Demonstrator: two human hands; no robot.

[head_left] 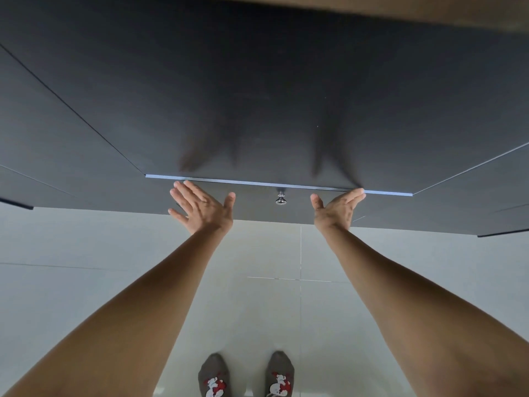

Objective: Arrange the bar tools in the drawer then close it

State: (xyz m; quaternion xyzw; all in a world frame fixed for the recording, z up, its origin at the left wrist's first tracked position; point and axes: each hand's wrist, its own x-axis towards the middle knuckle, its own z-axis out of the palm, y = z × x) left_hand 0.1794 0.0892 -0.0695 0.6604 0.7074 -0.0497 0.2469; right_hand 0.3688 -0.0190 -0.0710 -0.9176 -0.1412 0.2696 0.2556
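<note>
A dark drawer front (257, 206) with a small silver knob (281, 198) sits flush under the dark counter top (257, 96), so the drawer looks closed. My left hand (201, 206) is spread flat against the front, left of the knob. My right hand (337, 206) lies open against it on the right, fingertips at the counter's pale edge strip (386, 192). Neither hand holds anything. No bar tools are visible.
Dark cabinet fronts (71, 179) run on both sides of the drawer. Below is a pale tiled floor (86, 282), and my two feet in grey patterned socks (246, 376) stand close to the cabinet. A brown surface (429, 12) lines the far top edge.
</note>
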